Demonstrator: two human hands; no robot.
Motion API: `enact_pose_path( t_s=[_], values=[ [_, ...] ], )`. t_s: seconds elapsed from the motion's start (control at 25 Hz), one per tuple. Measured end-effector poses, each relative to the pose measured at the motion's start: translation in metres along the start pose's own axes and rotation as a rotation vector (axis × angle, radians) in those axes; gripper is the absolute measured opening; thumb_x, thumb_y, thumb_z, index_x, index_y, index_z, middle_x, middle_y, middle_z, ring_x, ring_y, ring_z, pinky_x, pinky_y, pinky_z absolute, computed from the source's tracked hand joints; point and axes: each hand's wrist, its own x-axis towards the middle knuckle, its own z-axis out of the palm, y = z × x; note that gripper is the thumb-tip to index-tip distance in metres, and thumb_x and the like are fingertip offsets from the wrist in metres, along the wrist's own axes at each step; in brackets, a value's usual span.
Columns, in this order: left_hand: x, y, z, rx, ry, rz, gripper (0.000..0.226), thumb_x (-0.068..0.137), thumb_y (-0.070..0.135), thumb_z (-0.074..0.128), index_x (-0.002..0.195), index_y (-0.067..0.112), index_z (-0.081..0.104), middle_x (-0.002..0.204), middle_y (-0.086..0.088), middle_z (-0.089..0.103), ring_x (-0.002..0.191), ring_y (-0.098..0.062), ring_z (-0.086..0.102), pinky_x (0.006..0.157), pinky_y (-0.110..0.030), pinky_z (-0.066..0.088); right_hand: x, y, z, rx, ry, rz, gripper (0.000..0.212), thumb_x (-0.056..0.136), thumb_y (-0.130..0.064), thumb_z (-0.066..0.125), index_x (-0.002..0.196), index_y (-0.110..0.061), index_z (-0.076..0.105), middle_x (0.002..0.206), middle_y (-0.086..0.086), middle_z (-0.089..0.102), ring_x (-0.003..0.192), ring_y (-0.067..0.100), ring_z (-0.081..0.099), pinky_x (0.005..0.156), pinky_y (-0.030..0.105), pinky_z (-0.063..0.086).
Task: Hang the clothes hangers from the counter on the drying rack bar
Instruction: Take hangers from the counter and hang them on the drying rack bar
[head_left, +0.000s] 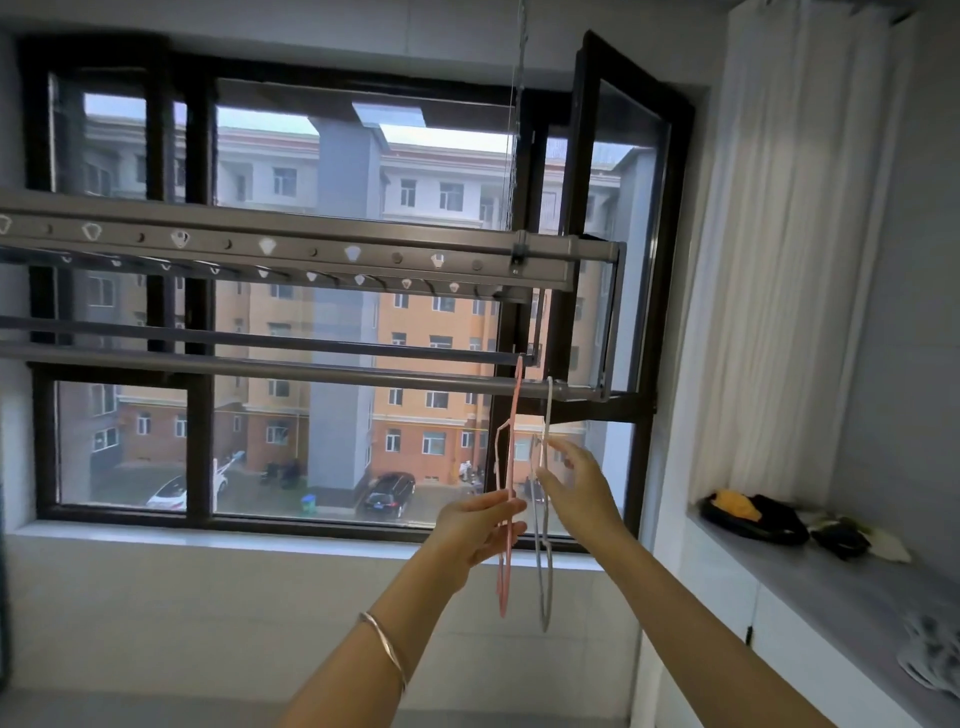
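Two hangers hang edge-on from the near drying rack bar (311, 375) close to its right end. The pink hanger (503, 571) is hooked over the bar at the left, and my left hand (475, 530) holds it at mid height between thumb and fingers. The grey-white hanger (543, 587) hangs just right of it. My right hand (574, 486) pinches its upper part between thumb and fingers. Both hands are raised below the bar.
A perforated upper rail (311, 249) of the rack runs above the bar. A window (260, 312) fills the wall behind, with an open pane (618, 208) at right. White curtains (800, 260) hang at right over a grey counter (831, 592) holding dark items (753, 517).
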Motion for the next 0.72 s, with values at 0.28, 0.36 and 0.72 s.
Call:
enact_pose_path(
  t_s=[0.28, 0.36, 0.72],
  values=[
    [-0.006, -0.018, 0.013, 0.133, -0.016, -0.007, 0.026, 0.088, 0.016, 0.063, 0.113, 0.01, 0.066, 0.105, -0.008, 0.07, 0.092, -0.019, 0.067, 0.071, -0.023, 0.055, -0.029, 0.025, 0.002, 0.078, -0.195, 0.146, 0.039, 0.1, -0.016, 0.036, 0.138, -0.019, 0.04, 0.15, 0.006, 0.032, 0.136, 0.028, 0.033, 0.109, 0.039, 0.031],
    [-0.008, -0.017, 0.016, 0.178, 0.002, 0.015, 0.026, 0.089, 0.015, 0.062, 0.114, 0.009, 0.065, 0.107, -0.009, 0.068, 0.091, -0.019, 0.065, 0.069, -0.022, 0.054, -0.031, 0.029, 0.003, 0.071, -0.203, 0.131, 0.038, 0.1, -0.016, 0.035, 0.138, -0.018, 0.042, 0.149, 0.005, 0.035, 0.137, 0.026, 0.033, 0.11, 0.038, 0.03],
    [-0.011, -0.007, 0.066, 0.748, 0.31, 0.549, 0.061, 0.083, 0.034, 0.068, 0.137, 0.022, 0.042, 0.141, -0.001, 0.044, 0.13, -0.02, 0.039, 0.104, -0.033, 0.036, -0.044, 0.082, -0.063, 0.107, -0.089, 0.165, 0.036, 0.097, -0.025, 0.045, 0.132, -0.023, 0.049, 0.144, -0.001, 0.041, 0.131, 0.02, 0.041, 0.11, 0.042, 0.035]
  ],
)
